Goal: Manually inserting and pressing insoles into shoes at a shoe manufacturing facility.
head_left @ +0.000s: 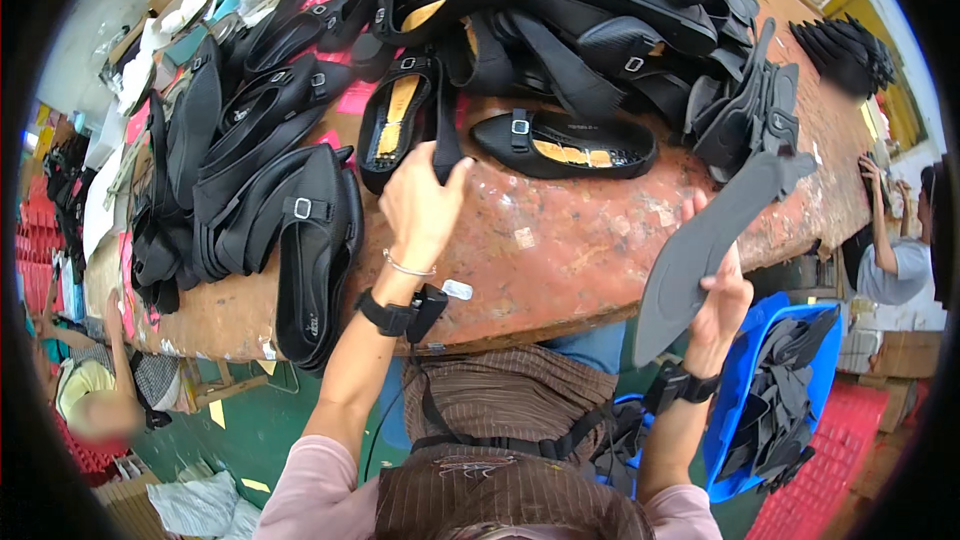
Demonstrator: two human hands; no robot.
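My left hand [425, 202] is closed on the near end of a black flat shoe [372, 162] with a square buckle. A tan patch shows inside that shoe. My right hand [722, 305] grips a dark grey insole [690, 250], thumb on its face and fingers behind it, held up over the table's near right edge. Between my hands, farther back, a second black buckled shoe [560, 165] lies on its sole, with a tan patch and dark speckled lining inside. Beyond the held insole stands a bunch of similar grey insoles [735, 125].
Black shoes [320, 230] crowd the table's left side, and more [620, 0] are heaped at the back. The worn reddish-brown table [540, 260] curves in front of me. A blue crate [738, 390] of dark pieces stands at lower right. Other people [895, 260] work on both sides.
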